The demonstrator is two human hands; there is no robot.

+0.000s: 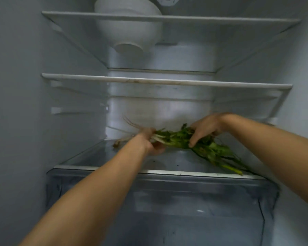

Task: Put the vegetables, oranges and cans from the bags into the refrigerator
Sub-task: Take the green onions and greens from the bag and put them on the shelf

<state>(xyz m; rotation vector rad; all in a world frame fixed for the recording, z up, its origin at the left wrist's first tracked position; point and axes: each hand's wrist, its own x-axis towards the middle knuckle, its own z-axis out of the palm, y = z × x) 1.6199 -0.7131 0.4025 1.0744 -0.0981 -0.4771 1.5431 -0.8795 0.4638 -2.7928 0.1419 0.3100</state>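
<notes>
Fingers of both hands curled round the leafy greens (199,144), left hand (149,141) gripping the stem end, right hand (204,128) on top, bunch on the bottom glass shelf (100,157)

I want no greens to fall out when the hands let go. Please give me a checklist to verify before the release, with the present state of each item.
1. Leafy greens inside the refrigerator, over the lowest glass shelf: ok.
2. Left hand grips the root end: ok.
3. Right hand holds the leafy middle: ok.
4. Bunch fully resting on the shelf: cannot tell.
5. Leaf tips behind the shelf's front edge: not ok, they reach it at the right.
</notes>
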